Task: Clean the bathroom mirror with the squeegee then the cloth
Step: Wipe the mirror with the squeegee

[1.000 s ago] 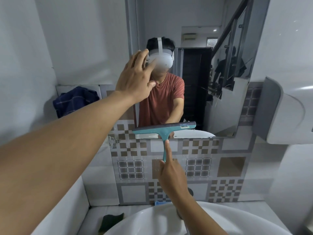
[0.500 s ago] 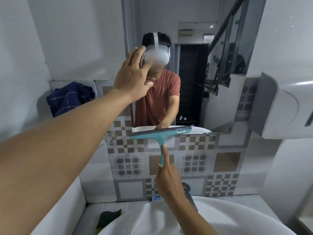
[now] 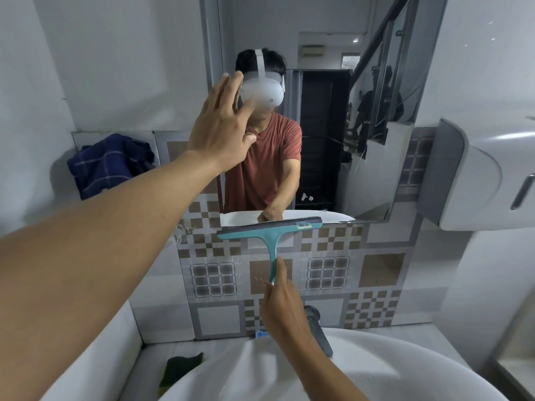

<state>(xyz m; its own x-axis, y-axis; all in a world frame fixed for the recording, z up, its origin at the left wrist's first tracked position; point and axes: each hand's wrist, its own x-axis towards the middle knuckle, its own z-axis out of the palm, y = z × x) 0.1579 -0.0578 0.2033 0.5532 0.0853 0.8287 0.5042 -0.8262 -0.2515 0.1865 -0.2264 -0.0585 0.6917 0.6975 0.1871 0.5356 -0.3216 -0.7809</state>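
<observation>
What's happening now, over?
Right hand gripping squeegee, blade at mirror's bottom edge. Left hand open, flat near the glass. Nothing blocking. Over.

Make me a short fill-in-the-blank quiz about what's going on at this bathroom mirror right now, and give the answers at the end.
1. The right hand grips the teal squeegee by its ____.
2. The squeegee's blade sits at the ____ edge of the mirror.
3. The left hand is raised toward the mirror with its fingers ____ and holds nothing.
4. A dark ____ checked cloth lies bunched on the ledge to the left of the mirror.

Answers: handle; bottom; open; blue
</observation>
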